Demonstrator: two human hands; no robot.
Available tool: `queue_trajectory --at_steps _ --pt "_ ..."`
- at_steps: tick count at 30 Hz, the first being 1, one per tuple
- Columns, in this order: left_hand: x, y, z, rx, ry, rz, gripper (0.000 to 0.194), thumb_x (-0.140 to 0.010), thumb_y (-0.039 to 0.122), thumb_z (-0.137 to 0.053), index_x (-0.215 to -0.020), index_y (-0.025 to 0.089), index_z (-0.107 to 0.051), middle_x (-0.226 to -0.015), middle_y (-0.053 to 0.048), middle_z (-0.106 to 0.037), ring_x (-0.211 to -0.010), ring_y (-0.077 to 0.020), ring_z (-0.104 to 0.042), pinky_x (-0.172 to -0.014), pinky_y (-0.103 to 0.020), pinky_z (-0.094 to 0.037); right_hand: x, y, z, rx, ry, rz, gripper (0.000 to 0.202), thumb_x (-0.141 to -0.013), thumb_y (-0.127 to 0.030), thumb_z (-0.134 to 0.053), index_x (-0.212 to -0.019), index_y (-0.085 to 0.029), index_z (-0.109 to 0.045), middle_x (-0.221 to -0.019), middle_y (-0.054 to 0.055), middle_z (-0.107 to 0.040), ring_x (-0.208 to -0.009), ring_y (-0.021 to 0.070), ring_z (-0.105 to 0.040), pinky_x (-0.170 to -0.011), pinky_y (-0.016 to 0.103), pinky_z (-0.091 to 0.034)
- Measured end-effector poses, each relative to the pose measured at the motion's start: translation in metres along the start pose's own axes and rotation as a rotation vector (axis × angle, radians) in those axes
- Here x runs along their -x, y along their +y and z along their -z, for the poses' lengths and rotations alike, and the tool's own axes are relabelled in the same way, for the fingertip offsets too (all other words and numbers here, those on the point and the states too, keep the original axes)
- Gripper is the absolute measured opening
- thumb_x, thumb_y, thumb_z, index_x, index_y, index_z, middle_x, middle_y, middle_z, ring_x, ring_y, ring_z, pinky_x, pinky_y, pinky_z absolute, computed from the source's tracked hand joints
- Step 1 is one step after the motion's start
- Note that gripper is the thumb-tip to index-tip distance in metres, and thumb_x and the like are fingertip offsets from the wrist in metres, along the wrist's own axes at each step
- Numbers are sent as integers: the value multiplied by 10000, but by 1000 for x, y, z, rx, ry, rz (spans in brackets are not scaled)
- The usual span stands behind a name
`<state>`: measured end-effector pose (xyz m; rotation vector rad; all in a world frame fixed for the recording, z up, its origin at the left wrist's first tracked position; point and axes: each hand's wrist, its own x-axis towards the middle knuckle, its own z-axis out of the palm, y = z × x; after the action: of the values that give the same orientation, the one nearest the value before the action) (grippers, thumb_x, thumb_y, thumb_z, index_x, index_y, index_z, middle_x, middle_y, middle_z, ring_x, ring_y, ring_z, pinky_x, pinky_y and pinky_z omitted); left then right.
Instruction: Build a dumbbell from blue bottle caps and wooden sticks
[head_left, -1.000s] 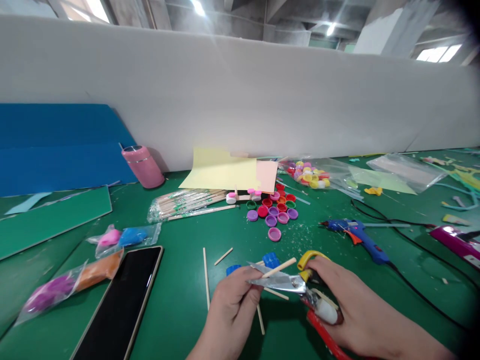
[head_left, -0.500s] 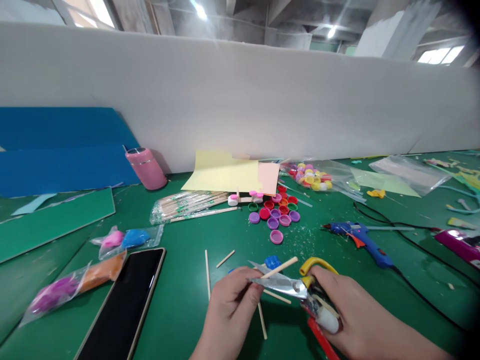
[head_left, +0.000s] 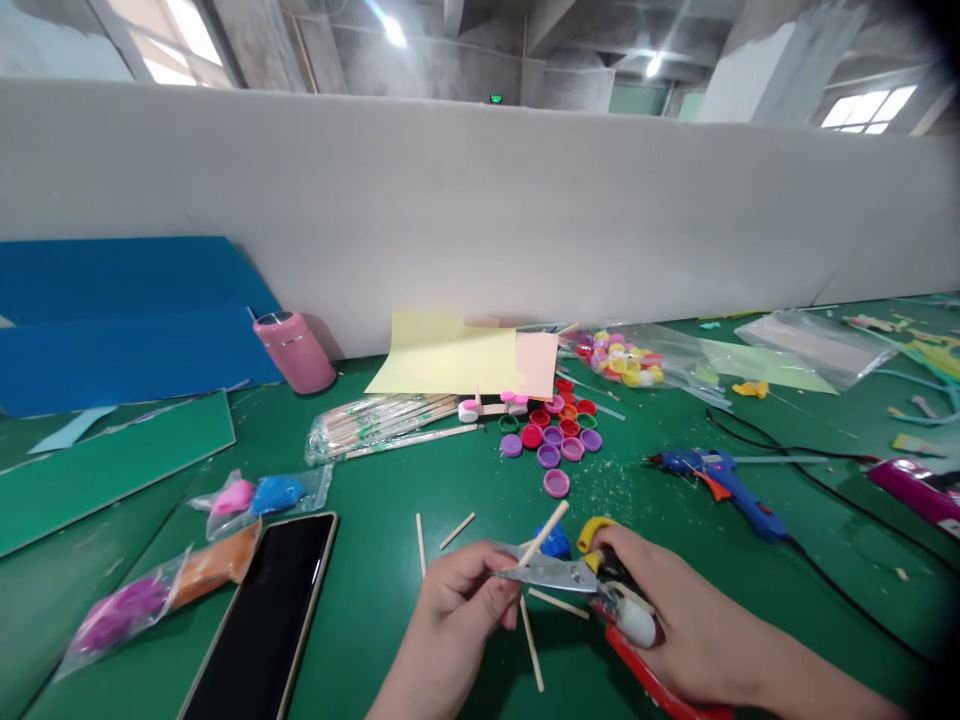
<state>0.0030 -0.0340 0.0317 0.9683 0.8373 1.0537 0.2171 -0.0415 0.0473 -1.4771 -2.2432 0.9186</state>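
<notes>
My left hand [head_left: 463, 612] pinches a thin wooden stick [head_left: 551, 528] that slants up to the right. My right hand [head_left: 667, 605] grips a pair of scissors [head_left: 559, 573] with one yellow and one red handle. The scissor blades lie across the stick close to my left fingertips. Behind the blades sits a small blue piece [head_left: 556, 543], partly covered. Loose stick pieces lie on the green table around my hands, among them a short stick [head_left: 457, 531] and a longer stick [head_left: 532, 650].
A phone [head_left: 262, 620] and bagged clay [head_left: 161, 590] lie at the left. Colourful bottle caps [head_left: 556, 484], bagged sticks [head_left: 386, 422] and paper sheets [head_left: 442, 360] are farther back. A blue glue gun [head_left: 720, 480] with its cord is at the right. A pink cup [head_left: 296, 355] stands by the white partition [head_left: 480, 210].
The stick has turned steeper between the blades, and the blades have drawn closer together. My right hand has shifted slightly left. The whole view has tipped up a little.
</notes>
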Motion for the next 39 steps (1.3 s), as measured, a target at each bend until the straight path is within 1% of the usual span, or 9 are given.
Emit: queue_trajectory --at_steps 6,11,14,20,23,26,33,36,39 --pt "-2 0 0 138 -9 118 231 -679 339 -668 -600 134 -597 -451 45 -444 -468 -72 -360 -479 -200 -238 -2 1 1 60 -76 -15 145 -688 -204 -530 -783 -221 -421 -722 -17 -533 -551 127 -413 -483 224 -297" --pt "-3 2 0 -151 127 -19 220 -708 363 -626 -683 144 -623 -505 32 -483 -483 -88 -382 -464 -204 -252 -3 -1 -3 77 -52 -46 140 -703 -236 -523 -782 -219 -408 -701 -14 -539 -541 133 -425 -474 228 -280" --pt "-2 0 2 -263 137 -111 197 -749 324 -587 -670 147 -621 -506 29 -497 -488 -92 -395 -472 -209 -267 -4 -5 -3 66 -38 -49 144 -701 -227 -527 -789 -222 -413 -720 -14 -546 -559 136 -440 -484 227 -287" --pt "-3 1 4 146 28 20 181 -714 304 -635 -652 137 -602 -435 64 -408 -436 -66 -331 -466 -211 -237 -5 -13 1 -21 -44 -14 156 -746 -253 -511 -872 -227 -423 -834 3 -554 -642 142 -483 -542 226 -333" --pt "-3 2 4 264 -39 90 173 -703 302 -646 -665 140 -602 -413 74 -392 -409 -55 -299 -465 -214 -226 -5 -14 0 -3 -76 -18 132 -741 -249 -509 -837 -218 -425 -775 0 -552 -606 138 -466 -520 224 -326" --pt "-4 2 2 166 1 78 199 -723 331 -616 -664 143 -592 -414 74 -384 -415 -63 -308 -462 -212 -231 -4 -13 -2 6 -100 -47 97 -740 -242 -493 -799 -213 -422 -712 -5 -541 -566 134 -448 -481 219 -308" --pt "0 8 -4 -517 245 -217 217 -750 253 -545 -554 161 -557 -529 24 -482 -511 -113 -411 -492 -214 -298 -1 -13 -6 -6 -42 -60 116 -720 -217 -512 -805 -212 -433 -763 4 -553 -597 141 -477 -513 227 -331" --pt "0 6 -1 -471 199 -192 240 -769 267 -529 -558 157 -558 -515 26 -464 -509 -114 -411 -496 -218 -297 -2 -16 -5 -61 -21 -36 130 -740 -205 -496 -857 -216 -441 -816 7 -555 -642 142 -494 -561 227 -361" --pt "-1 2 3 -201 107 -106 215 -759 307 -560 -622 144 -593 -492 36 -436 -499 -106 -395 -493 -222 -289 -2 -16 -4 -68 -8 -30 158 -737 -214 -507 -880 -213 -439 -853 17 -547 -662 146 -490 -576 232 -370"
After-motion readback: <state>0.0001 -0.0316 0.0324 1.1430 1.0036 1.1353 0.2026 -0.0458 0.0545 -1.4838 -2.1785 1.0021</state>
